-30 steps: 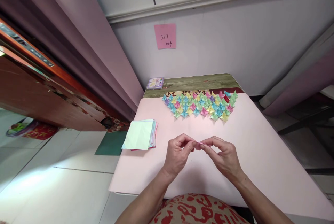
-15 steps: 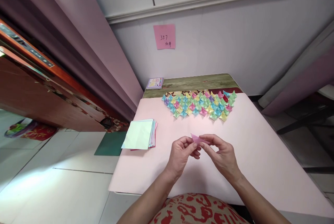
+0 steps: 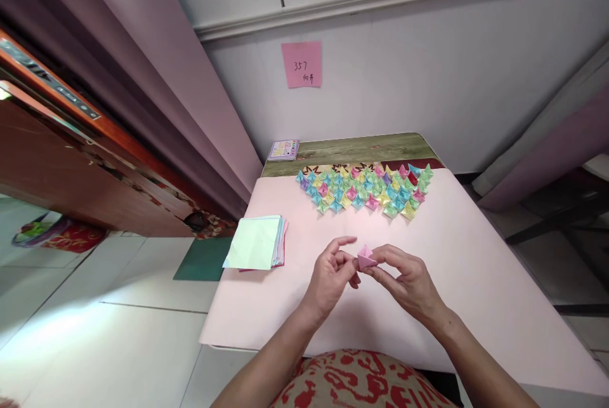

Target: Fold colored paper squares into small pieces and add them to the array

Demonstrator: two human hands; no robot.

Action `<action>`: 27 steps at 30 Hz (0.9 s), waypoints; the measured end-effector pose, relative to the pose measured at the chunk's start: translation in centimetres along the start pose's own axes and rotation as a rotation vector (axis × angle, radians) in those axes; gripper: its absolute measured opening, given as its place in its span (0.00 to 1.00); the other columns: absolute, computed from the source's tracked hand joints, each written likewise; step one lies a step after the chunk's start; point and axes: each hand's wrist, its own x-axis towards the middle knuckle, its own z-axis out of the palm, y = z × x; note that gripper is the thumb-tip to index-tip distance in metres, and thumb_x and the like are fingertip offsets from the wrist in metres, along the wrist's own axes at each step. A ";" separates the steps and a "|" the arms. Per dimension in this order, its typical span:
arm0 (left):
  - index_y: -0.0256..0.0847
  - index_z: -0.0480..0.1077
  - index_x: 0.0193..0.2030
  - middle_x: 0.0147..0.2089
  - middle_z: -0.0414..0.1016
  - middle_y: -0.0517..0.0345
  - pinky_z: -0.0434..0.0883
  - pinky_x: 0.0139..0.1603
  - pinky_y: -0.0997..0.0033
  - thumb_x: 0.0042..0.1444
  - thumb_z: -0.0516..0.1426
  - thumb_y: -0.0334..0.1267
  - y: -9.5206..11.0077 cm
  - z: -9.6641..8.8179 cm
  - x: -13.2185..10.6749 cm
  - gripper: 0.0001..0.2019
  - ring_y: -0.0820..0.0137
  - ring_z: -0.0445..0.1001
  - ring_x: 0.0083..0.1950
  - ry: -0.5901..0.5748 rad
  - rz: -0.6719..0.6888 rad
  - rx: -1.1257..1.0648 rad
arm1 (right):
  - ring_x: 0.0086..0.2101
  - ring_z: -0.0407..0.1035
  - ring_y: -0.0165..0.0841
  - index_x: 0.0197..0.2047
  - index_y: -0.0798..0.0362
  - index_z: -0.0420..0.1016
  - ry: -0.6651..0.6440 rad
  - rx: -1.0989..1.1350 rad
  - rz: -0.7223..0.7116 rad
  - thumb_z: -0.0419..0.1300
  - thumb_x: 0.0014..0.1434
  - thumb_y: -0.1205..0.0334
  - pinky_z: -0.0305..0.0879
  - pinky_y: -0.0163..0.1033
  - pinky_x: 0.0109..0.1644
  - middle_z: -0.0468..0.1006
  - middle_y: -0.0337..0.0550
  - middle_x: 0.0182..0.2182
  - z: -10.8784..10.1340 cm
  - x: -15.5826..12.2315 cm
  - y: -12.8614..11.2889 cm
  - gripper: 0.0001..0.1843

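A small pink folded paper [image 3: 366,258], with a pointed top, is held above the table between both hands. My right hand [image 3: 404,273] pinches it from the right with thumb and fingers. My left hand [image 3: 332,273] grips its left corner between thumb and a bent finger, while the index finger sticks out above. Beyond the hands, many folded paper pieces [image 3: 366,191] in green, blue, yellow, pink and purple lie in tight rows. To the left rests a stack of square paper sheets [image 3: 253,242], pale green on top.
A pink cover [image 3: 480,306] lies over the table. At the back left corner sits a small pile of printed packs [image 3: 284,150]. A pink note [image 3: 302,64] sticks to the wall. Curtains hang on both sides, and a wooden door [image 3: 118,160] stands at the left.
The pink paper has turned from a flat, pointed shape to a view of its folded pocket side. My left index finger has lifted off and stretched out.
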 end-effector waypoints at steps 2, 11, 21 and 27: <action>0.39 0.71 0.51 0.30 0.72 0.60 0.71 0.33 0.71 0.57 0.61 0.41 0.5 -0.1 -0.2 0.16 0.74 0.71 0.28 -0.057 0.094 0.094 | 0.31 0.72 0.32 0.37 0.50 0.76 -0.034 0.005 0.025 0.59 0.65 0.59 0.67 0.36 0.34 0.78 0.41 0.31 -0.3 0.1 -0.1 0.06; 0.37 0.70 0.38 0.33 0.75 0.55 0.73 0.39 0.68 0.53 0.65 0.41 0.8 0.1 0.0 0.11 0.71 0.74 0.33 -0.059 0.099 0.099 | 0.28 0.75 0.34 0.37 0.52 0.75 0.030 0.236 0.314 0.64 0.59 0.51 0.73 0.38 0.34 0.80 0.42 0.28 0.5 0.2 -0.6 0.13; 0.36 0.68 0.43 0.30 0.75 0.59 0.74 0.32 0.71 0.46 0.68 0.39 0.1 0.7 0.4 0.19 0.72 0.74 0.29 0.083 0.012 -0.094 | 0.27 0.73 0.31 0.39 0.52 0.80 0.182 0.456 0.364 0.64 0.58 0.56 0.73 0.38 0.32 0.80 0.43 0.30 1.6 0.1 0.0 0.10; 0.34 0.72 0.33 0.29 0.77 0.54 0.73 0.27 0.71 0.49 0.66 0.43 0.3 0.8 0.1 0.13 0.72 0.74 0.24 0.028 -0.134 -0.095 | 0.33 0.74 0.33 0.40 0.50 0.81 0.142 0.271 0.180 0.58 0.63 0.60 0.72 0.38 0.35 0.79 0.44 0.33 1.2 -0.2 0.3 0.10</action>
